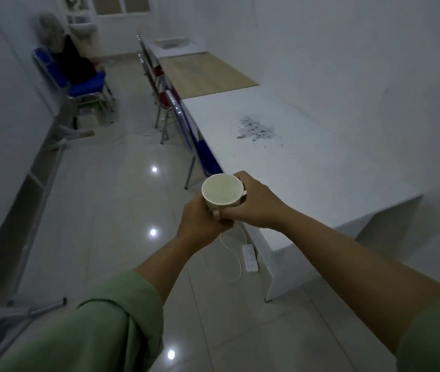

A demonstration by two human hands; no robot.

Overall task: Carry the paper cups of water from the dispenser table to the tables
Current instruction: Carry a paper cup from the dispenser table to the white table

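Observation:
A white paper cup (222, 189) with water in it is held upright in front of me, over the tiled floor. My left hand (200, 224) wraps it from below and the left. My right hand (256, 202) grips its right side. The cup hovers just off the near left corner of a long white table (280, 162) that runs along the right wall. A dark speckled stain marks the tabletop's middle. Both forearms reach out from green sleeves.
Chairs with blue and red seats (186, 124) are tucked along the table's left edge. A wood-topped table (205, 73) stands beyond. A white power strip (249, 257) with cord lies on the floor by the table leg. A person sits on blue chairs (79, 76) far left.

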